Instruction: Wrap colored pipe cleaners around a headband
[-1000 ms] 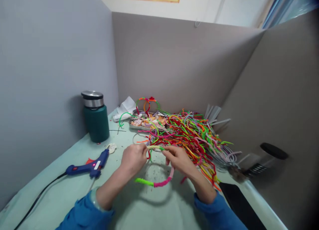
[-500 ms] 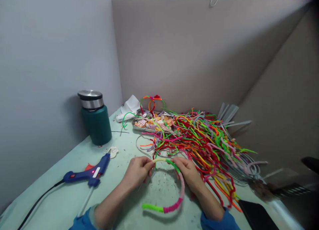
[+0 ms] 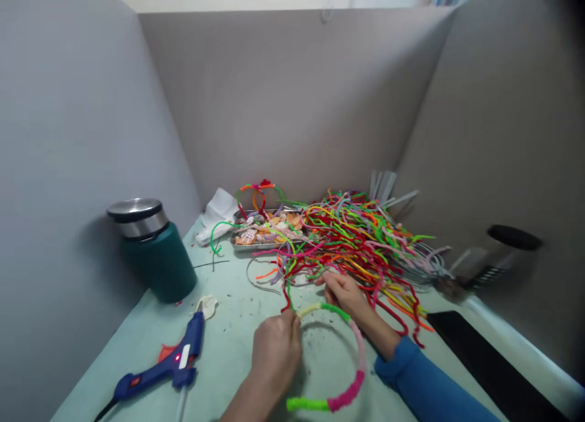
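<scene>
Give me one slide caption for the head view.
Left hand holding a colourful open hoop, right hand by heaped fuzzy stems.

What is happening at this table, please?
A person is working with a colourful, fuzzy hoop. The left hand holds it by its pale yellow end, and the hoop is open on that side. The right hand is off the hoop, at the near edge of the pile of fuzzy stems; I cannot tell if it grips one. The glue gun lies at the left, its red light on.

Bottle (image 3: 159, 260), tray (image 3: 249, 247), glue-gun (image 3: 186, 354) — one each
</scene>
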{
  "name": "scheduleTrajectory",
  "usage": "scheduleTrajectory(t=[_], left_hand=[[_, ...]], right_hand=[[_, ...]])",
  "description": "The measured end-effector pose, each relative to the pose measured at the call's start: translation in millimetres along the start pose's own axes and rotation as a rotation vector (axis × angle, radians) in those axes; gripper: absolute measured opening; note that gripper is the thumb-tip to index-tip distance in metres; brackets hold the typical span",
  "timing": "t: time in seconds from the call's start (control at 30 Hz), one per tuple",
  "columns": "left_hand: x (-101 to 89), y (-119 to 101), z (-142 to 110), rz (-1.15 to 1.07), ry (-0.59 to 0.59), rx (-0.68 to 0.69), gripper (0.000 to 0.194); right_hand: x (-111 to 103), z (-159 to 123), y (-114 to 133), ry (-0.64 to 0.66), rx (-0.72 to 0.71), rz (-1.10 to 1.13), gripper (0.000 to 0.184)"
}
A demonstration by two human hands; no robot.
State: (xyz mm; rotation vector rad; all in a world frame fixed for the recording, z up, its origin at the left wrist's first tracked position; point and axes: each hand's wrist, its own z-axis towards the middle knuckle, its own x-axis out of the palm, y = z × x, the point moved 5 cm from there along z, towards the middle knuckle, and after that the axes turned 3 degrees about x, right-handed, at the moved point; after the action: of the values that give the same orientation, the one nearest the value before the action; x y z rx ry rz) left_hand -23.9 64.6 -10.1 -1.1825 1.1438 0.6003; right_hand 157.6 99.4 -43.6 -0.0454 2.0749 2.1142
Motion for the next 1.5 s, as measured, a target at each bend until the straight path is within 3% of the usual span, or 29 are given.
scheduleTrajectory(t=[0.13, 0.23, 0.33, 0.47, 0.6, 0.7, 0.8, 0.9, 1.0, 1.13, 1.27, 1.33, 1.43, 1.5], left_hand=[[3.7, 2, 6, 0.0, 0.0, -0.003, 0.032], [3.9, 6, 10, -0.03, -0.006, -0.021, 0.032], [2.5, 9, 13, -0.021, -0.041, -0.035, 0.032], [1.3, 9, 18, 0.001, -0.09, -0.019, 0.031], [3.0, 6, 25, 0.059, -0.078, 0.161, 0.032], [4.1, 7, 28, 0.124, -0.088, 0.237, 0.03], [5.9, 8, 30, 0.165, -0.092, 0.28, 0.027], [6.3, 11, 31, 0.158, -0.099, 0.262, 0.026], [2.3, 17, 32, 0.006, -0.146, 0.162, 0.027], [2.1, 28, 37, -0.366, -0.178, 0.023, 0.029], [13.8, 32, 42, -0.671, -0.049, -0.016, 0.029], [15.2, 31, 41, -0.748, -0.009, 0.013, 0.027], [15.3, 23, 35, -0.874, 0.108, 0.073, 0.026], [15.3, 18, 31, -0.933, 0.189, 0.095, 0.029]], right_hand=[[1, 4, 3, 0.01, -0.047, -0.107, 0.039], [7, 13, 13, 0.114, -0.138, -0.357, 0.032], [16, 34, 37, 0.229, -0.265, -0.63, 0.028], [30, 84, 89, 0.192, -0.427, -0.749, 0.032], [71, 152, 116, 0.254, -0.401, -0.669, 0.028], [118, 193, 117, 0.304, -0.418, -0.671, 0.019], [158, 216, 107, 0.288, -0.386, -0.693, 0.012], [173, 226, 101, 0.219, -0.328, -0.677, 0.008], [158, 230, 111, 0.12, -0.318, -0.595, 0.01], [108, 223, 141, 0.008, -0.314, -0.426, 0.021], [50, 182, 155, -0.077, -0.268, -0.27, 0.025], [25, 147, 145, -0.067, -0.229, -0.201, 0.02], [2, 88, 105, 0.1, -0.005, 0.211, 0.013], [-5, 51, 75, 0.192, 0.132, 0.366, 0.016]])
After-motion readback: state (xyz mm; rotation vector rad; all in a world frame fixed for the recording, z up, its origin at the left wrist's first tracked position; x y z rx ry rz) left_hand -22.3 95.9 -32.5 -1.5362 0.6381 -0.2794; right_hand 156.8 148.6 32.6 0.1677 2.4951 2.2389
